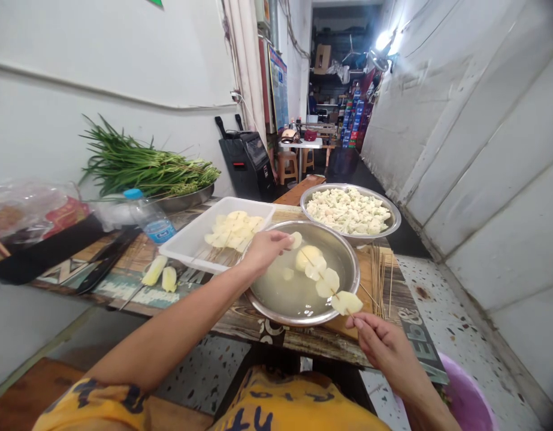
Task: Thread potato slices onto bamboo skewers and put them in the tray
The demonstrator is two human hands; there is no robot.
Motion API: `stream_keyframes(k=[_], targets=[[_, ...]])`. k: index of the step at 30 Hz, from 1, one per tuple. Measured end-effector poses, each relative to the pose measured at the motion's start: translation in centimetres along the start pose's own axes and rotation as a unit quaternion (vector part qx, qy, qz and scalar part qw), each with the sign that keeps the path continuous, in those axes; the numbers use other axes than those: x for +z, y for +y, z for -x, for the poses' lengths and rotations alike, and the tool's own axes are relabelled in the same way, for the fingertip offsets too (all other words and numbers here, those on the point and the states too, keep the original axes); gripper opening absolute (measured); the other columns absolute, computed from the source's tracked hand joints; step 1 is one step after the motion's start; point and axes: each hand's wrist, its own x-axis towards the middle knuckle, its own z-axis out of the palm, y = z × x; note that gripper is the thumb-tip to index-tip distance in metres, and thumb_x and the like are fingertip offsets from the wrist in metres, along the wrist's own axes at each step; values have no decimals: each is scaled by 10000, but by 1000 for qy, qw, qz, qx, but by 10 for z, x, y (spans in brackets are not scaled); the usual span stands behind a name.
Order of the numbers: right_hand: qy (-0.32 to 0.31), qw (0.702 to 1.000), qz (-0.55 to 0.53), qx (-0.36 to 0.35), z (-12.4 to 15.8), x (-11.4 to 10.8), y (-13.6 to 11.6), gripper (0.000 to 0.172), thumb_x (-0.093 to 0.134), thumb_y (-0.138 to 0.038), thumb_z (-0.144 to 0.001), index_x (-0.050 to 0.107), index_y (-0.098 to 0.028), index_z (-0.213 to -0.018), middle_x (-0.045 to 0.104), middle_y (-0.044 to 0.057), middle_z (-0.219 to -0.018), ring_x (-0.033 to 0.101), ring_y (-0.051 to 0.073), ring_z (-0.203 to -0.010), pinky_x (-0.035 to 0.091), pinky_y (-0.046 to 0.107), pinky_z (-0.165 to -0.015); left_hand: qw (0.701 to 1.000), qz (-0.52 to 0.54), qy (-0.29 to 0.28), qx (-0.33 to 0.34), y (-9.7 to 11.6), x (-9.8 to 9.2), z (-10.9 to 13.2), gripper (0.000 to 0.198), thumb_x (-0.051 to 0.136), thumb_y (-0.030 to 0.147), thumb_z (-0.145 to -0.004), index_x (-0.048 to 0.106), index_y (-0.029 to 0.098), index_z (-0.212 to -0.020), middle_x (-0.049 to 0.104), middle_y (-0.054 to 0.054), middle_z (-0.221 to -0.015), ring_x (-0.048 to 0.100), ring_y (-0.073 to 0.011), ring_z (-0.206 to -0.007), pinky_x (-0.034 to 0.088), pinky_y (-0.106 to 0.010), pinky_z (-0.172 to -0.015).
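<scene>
Over a metal basin (276, 299) of cloudy water, my right hand (384, 344) pinches the lower end of a thin wooden skewer (351, 314). Several pale potato slices (328, 282) are threaded along it, slanting up and left. My left hand (267, 248) pinches a single potato slice (296, 240) near the skewer's far tip; whether the tip touches it I cannot tell. A peeled round potato (308, 257) and a loose slice sit in the water. Left of the basin, a white plastic tray (181, 245) holds finished-looking skewers of slices (235, 230).
Bare skewers (378, 281) lie right of the basin. Behind it stands a bowl of cauliflower pieces (348, 211). To the left are a water bottle (150, 218), a dark knife (105, 263), vegetable pieces (154, 270) and a bowl of green stalks (145, 164). A pink tub (467, 395) stands on the floor.
</scene>
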Motion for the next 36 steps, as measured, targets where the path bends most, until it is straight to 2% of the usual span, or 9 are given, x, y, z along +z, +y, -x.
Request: stream_keyframes(k=[13,20,28,31,33,36], targets=[[7,1000,12,-8,2,2,-2,391,501,-529,-817,580,-148,-851,245,-86,-486,191,64,-422,116,197,-393,995,-70,22,72,4,0,8,319,627,439,-670,690,147,-783,688,-40,-735,596,-156,-680,423,-251,-654],[26,1000,2,-12,1,7,0,391,486,-525,-827,571,-146,-874,249,-83,-497,187,67,-433,114,193,-394,969,-155,56,182,14,6,20,261,544,394,-755,686,176,-781,681,-18,-775,590,-157,-727,419,-245,-692],[19,999,-19,-24,1,9,2,347,504,-495,-834,575,-155,-854,246,-86,-491,189,56,-423,119,182,-385,973,-154,27,169,13,5,15,295,542,419,-751,682,165,-800,680,-20,-761,585,-159,-710,414,-242,-661],[12,998,-58,-19,1,9,2,321,530,-468,-833,571,-150,-844,256,-92,-488,182,45,-416,121,169,-374,972,-163,16,166,12,3,13,305,537,425,-754,684,163,-806,680,-19,-756,584,-160,-708,412,-239,-652],[-7,992,-126,6,0,8,1,310,569,-458,-813,569,-147,-814,242,-106,-472,150,29,-391,108,156,-354,970,-172,3,174,13,2,14,308,530,427,-761,684,164,-805,681,-20,-764,587,-162,-720,412,-239,-656],[-74,958,-264,81,-5,2,-1,277,638,-425,-766,559,-160,-767,204,-134,-444,79,4,-329,89,139,-298,965,-173,-10,198,16,1,15,295,538,423,-760,689,173,-805,687,-19,-795,592,-167,-758,416,-242,-699]])
